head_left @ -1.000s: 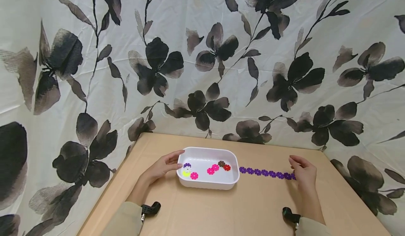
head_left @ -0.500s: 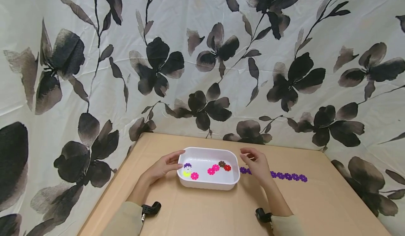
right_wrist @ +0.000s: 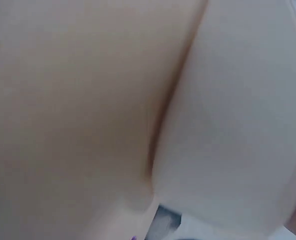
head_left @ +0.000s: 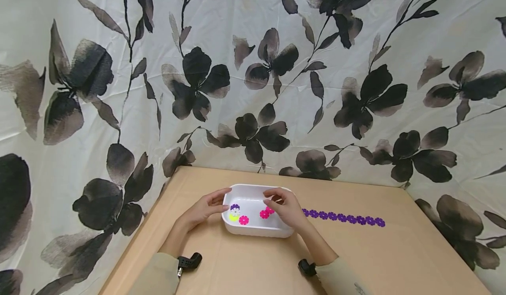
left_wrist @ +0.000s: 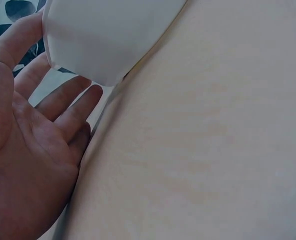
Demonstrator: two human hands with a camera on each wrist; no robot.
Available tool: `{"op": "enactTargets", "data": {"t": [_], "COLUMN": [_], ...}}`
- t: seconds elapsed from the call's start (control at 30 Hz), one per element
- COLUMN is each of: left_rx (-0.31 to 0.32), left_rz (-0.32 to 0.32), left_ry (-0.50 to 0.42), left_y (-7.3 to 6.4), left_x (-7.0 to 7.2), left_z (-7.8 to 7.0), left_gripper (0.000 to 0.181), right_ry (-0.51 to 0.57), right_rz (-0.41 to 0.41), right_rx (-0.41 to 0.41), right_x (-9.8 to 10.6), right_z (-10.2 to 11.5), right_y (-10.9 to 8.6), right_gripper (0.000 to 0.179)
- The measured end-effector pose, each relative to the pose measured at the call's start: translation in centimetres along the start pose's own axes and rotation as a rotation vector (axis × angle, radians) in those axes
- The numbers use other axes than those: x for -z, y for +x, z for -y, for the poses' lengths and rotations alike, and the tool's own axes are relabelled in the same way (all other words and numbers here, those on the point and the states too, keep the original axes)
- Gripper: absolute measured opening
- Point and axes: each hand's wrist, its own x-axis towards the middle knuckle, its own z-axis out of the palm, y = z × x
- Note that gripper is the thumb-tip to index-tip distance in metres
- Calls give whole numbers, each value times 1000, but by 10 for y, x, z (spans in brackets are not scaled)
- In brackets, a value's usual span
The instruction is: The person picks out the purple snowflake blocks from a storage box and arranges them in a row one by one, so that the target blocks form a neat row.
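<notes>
A white plastic tray [head_left: 257,231] sits on the table with several flower-shaped discs inside. My left hand [head_left: 202,209] holds its left end, thumb at the rim; in the left wrist view, the left hand [left_wrist: 43,125] has its thumb and forefinger at the tray's edge [left_wrist: 98,45], other fingers loose. My right hand [head_left: 286,207] is over the tray's right part, fingers slightly bent, with nothing seen between them. Near its fingertips lie pink discs [head_left: 264,214]. Discs further right are hidden behind the hand. Purple, white, yellow-green [head_left: 234,218] and pink discs [head_left: 243,220] lie at the left end.
To the right of the tray, a row of several purple flower-shaped discs [head_left: 342,217] runs across the tan table [head_left: 253,264]. A cloth with dark printed flowers [head_left: 253,88] hangs behind the table.
My right hand has moved left from the far end of the purple row, past its near end, and over the tray. The left hand stays at the tray's left end.
</notes>
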Motion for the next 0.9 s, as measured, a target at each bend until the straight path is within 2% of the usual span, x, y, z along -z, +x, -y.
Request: {"op": "enactTargets", "data": {"t": [0.3,0.7,0.9], "left_rx": [11,24,1], "left_rz": [-3,-1,12], "left_ry": [2,-5,-17], "left_y": [1,1,3], "left_x": [0,1,2], "left_z": [0,1,3], "left_gripper": [71,69,68], "right_ry": [-125,-234,-331], "right_rz": [43,93,195], "right_rx": [16,118,141], "right_x": [-23,-47,-57], "right_z": [9,10,7], "right_y": [17,39,50], "right_gripper": [26,23,24]}}
